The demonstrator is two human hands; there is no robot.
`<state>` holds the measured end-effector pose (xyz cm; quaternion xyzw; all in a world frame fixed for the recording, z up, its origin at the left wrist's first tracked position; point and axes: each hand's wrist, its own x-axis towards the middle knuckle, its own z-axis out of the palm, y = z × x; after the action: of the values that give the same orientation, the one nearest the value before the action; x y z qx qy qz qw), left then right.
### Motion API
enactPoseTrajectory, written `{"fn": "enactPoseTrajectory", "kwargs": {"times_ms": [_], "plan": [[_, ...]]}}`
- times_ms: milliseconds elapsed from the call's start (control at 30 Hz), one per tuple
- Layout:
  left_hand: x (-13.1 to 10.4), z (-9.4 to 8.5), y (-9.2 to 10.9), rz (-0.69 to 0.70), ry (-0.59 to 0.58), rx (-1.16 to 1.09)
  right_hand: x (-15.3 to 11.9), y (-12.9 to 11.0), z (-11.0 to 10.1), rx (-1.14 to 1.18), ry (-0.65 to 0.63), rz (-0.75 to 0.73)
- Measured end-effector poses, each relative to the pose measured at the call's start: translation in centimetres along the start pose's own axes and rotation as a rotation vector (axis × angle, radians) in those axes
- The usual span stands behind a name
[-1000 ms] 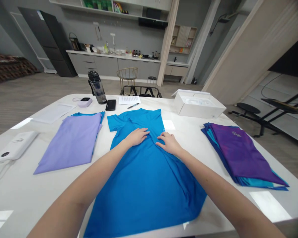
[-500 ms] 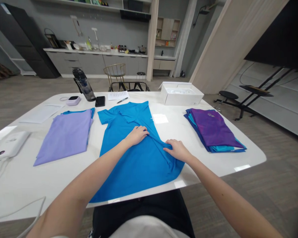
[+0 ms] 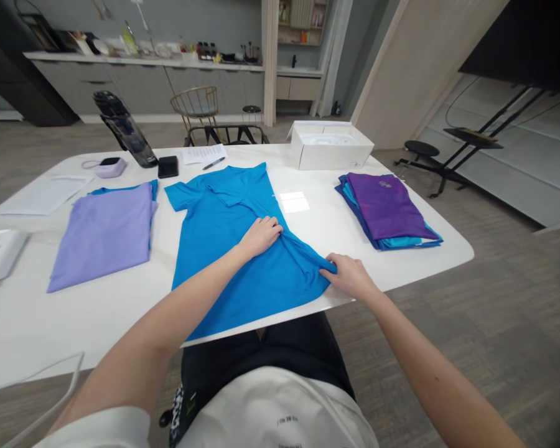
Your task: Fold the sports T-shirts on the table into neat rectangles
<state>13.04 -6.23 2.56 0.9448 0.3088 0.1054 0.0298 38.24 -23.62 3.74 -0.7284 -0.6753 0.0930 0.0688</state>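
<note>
Lilac folded garment (image 3: 107,233), left; blue T-shirt (image 3: 224,224), spread on white table (image 3: 320,227); left hand (image 3: 262,236) rests on it, grip indeterminate; right hand (image 3: 352,275), clamped on its side edge, now pulls farther outward, likely straightening that side; purple-topped garment stack (image 3: 385,208), right
</note>
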Motion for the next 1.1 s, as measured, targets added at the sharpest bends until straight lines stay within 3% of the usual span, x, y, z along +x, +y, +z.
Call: {"fn": "enactPoseTrajectory", "kwargs": {"times_ms": [100,200,367,467,567,667,800,900,1100], "plan": [[0.2,0.0,0.3,0.002,0.013,0.006,-0.8,-0.1,0.0,0.119,0.054,0.049],[0.4,-0.9,0.1,-0.011,0.012,-0.031,-1.8,-1.7,-1.2,0.378,0.159,0.062],[-0.9,-4.0,-1.8,-0.011,0.022,-0.108,-3.9,-7.2,-3.1,0.634,0.197,-0.181],[-3.4,-5.1,-2.8,-0.004,0.038,-0.045,-4.7,-10.4,-1.6,0.560,0.103,-0.385],[-6.3,-4.6,-2.4,0.032,0.038,0.063,-5.0,-12.4,1.4,0.436,0.011,-0.508],[-8.4,-3.2,-1.0,0.115,0.020,0.110,-5.1,-13.1,3.6,0.369,0.022,-0.562],[-9.6,-2.1,-0.1,0.169,0.018,0.067,-5.2,-13.2,3.6,0.400,0.109,-0.557],[-10.1,-2.1,-0.6,0.126,0.028,-0.001,-5.3,-13.2,2.9,0.401,0.131,-0.558],[-12.2,-3.4,0.2,0.133,0.002,-0.067,-6.0,-12.6,3.0,0.241,-0.014,-0.724]]}}
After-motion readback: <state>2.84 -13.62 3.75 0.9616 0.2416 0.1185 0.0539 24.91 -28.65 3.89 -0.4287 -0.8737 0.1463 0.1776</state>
